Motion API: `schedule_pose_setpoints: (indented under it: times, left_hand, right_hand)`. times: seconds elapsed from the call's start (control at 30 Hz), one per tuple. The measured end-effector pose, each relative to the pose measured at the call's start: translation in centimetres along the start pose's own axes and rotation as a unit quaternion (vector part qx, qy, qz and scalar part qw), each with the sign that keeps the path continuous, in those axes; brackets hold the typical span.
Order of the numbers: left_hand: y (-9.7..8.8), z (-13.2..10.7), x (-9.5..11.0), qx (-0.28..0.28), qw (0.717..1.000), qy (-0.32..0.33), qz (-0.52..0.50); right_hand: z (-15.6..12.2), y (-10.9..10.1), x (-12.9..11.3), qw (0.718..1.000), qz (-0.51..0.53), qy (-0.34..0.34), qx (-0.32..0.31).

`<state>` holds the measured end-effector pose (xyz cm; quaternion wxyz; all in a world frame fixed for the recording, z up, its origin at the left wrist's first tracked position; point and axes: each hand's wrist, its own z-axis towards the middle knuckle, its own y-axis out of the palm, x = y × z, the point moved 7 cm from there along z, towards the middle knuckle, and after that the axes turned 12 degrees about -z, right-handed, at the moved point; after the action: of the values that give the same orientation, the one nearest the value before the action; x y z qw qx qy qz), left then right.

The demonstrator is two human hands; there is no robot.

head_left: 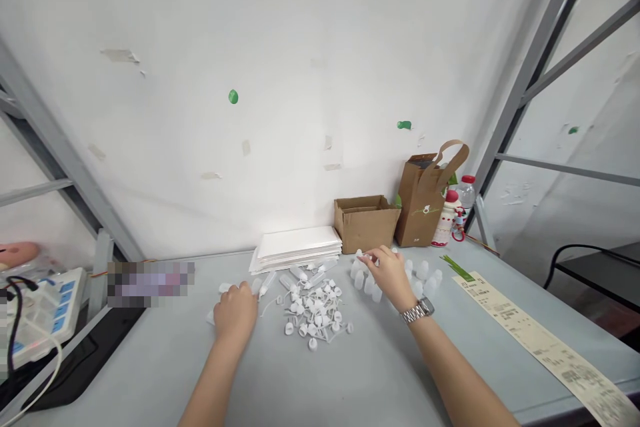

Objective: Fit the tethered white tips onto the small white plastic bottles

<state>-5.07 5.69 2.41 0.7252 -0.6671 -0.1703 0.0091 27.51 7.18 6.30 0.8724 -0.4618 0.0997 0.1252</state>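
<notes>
My left hand [235, 312] rests on the grey table [350, 387] with its fingers curled over small clear plastic pieces, and a clear tube [267, 283] lies just beyond its fingertips. My right hand [387, 273], a metal watch on its wrist, reaches among several small white bottles [423, 271] and pinches something small at its fingertips. Between the hands lies a pile of white caps [315, 310].
A stack of white sheets [297, 247], an open cardboard box [366, 221] and a brown paper bag [425, 200] stand along the wall. A long printed paper strip [545, 340] lies at the right. A power strip [40, 307] sits at the left edge.
</notes>
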Motion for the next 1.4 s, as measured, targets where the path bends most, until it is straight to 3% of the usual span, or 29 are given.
schedule_pose_setpoints:
  times: [0.37,0.6,0.7,0.8,0.93,1.07,1.2,1.3,1.4]
  left_hand:
    - [-0.3,-0.1,0.2,0.014,1.0,0.004,-0.018]
    - [-1.3,-0.3,0.5,0.04,0.998,-0.015,-0.035]
    - [-1.8,-0.3,0.6,0.077,0.992,-0.018,-0.096]
    - [-2.1,-0.3,1.7,0.098,0.967,0.056,-0.23]
    - [-1.9,-1.9,5.5,0.041,0.903,0.242,-0.353]
    - [-0.9,-4.1,8.2,-0.016,0.875,0.313,-0.37]
    - [-0.6,-4.8,8.9,-0.028,0.861,0.304,-0.407]
    - [-1.2,-4.5,8.7,-0.012,0.851,0.302,-0.429]
    - [-1.7,-4.2,8.6,-0.011,0.839,0.309,-0.448]
  right_hand:
    - [-0.2,1.3,0.3,0.995,-0.091,-0.02,-0.022]
    - [-0.2,0.9,0.3,0.998,-0.067,-0.019,-0.001]
    - [-0.2,0.0,-0.2,0.999,-0.035,-0.02,0.019]
    - [-0.5,-0.7,-1.7,0.999,0.014,-0.037,0.019]
    - [-2.1,-0.1,-5.2,0.992,0.094,-0.075,-0.029]
    - [-4.5,2.0,-8.2,0.951,0.26,-0.067,-0.154]
    - [-5.4,2.8,-8.7,0.922,0.347,-0.008,-0.173]
    - [-5.2,3.5,-7.9,0.881,0.429,0.063,-0.187]
    - [-4.7,4.0,-7.3,0.865,0.453,0.089,-0.195]
